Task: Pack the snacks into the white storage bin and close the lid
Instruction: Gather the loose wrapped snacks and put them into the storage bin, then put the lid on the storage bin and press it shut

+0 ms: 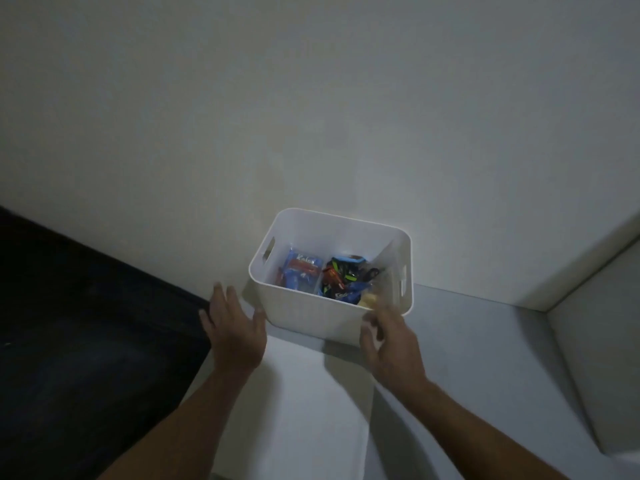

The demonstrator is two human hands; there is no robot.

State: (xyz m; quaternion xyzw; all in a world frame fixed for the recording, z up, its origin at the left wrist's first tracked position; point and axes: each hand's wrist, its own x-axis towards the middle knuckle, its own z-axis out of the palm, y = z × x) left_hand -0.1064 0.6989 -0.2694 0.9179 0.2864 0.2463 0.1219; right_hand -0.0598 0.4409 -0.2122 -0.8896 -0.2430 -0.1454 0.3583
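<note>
The white storage bin (304, 311) stands open on a grey surface against the wall, with handle slots in both ends. Inside lie snacks: a blue and red packet (300, 270) on the left, and a heap of dark, orange and blue wrappers (341, 277) on the right. A yellowish piece (368, 299) rests at the front right corner. My left hand (233, 329) hovers just left of the bin's front corner, fingers spread and empty. My right hand (389, 341) is blurred at the front right corner, fingers curled against the bin wall.
A flat white panel (294, 403) lies on the grey surface (467, 358) in front of the bin, under my forearms. A dark area (86, 323) drops away to the left. A pale wall rises behind, and a white ledge (595, 341) borders the right side.
</note>
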